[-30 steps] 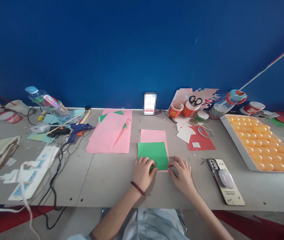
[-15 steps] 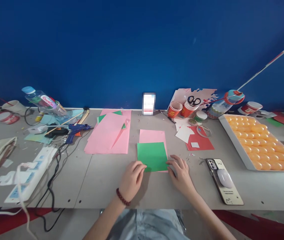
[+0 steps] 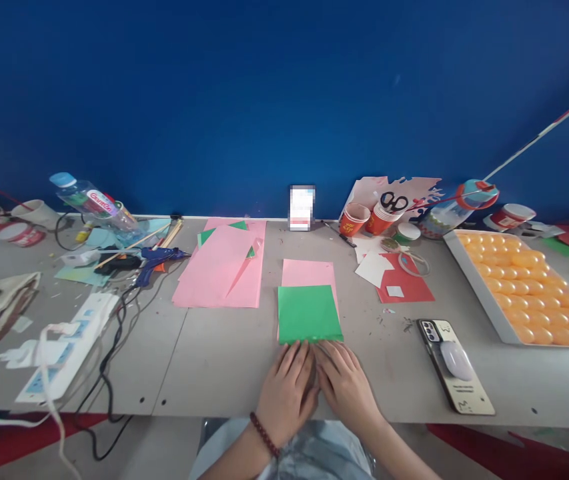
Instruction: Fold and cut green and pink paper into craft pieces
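In the head view, your left hand point(image 3: 287, 387) and right hand point(image 3: 347, 387) lie side by side near the middle of the counter's point(image 3: 214, 360) front edge. Your grip is loose on both sides: fingers stretched forward, thumbs back from the fingertips, nothing pinched that you can see. The fingertips meet the near edge of the green sheet point(image 3: 309, 313), which lies on a pink sheet point(image 3: 309, 272) that shows past its far edge. Toward the counter's left end are the pink stack point(image 3: 209, 273), a blue glue gun point(image 3: 157, 263) and a power strip point(image 3: 71, 350). On the right, a phone point(image 3: 457, 367) lies near the front edge, with a white tray point(image 3: 484, 297) of orange rounded pieces beyond it.
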A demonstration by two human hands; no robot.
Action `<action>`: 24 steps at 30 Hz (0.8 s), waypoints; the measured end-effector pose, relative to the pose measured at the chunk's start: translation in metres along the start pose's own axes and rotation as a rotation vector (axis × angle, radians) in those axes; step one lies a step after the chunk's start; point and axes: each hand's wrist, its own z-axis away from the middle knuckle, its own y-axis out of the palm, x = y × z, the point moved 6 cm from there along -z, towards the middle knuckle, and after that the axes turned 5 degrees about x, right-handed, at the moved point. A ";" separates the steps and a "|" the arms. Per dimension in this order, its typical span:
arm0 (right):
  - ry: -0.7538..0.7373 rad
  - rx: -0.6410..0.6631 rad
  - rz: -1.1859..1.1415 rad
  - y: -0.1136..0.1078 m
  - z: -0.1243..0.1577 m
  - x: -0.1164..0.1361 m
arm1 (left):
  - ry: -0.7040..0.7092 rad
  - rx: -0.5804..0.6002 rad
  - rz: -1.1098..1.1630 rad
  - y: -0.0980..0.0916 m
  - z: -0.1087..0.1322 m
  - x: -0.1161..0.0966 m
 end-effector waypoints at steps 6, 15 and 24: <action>0.013 0.033 0.043 -0.003 -0.001 -0.005 | 0.035 0.073 0.006 -0.004 -0.003 0.002; 0.028 0.076 0.081 -0.005 -0.002 -0.007 | 0.006 0.078 0.026 0.000 -0.002 0.004; 0.095 -0.026 0.050 -0.007 0.010 -0.026 | -0.050 0.068 0.003 0.003 0.001 0.010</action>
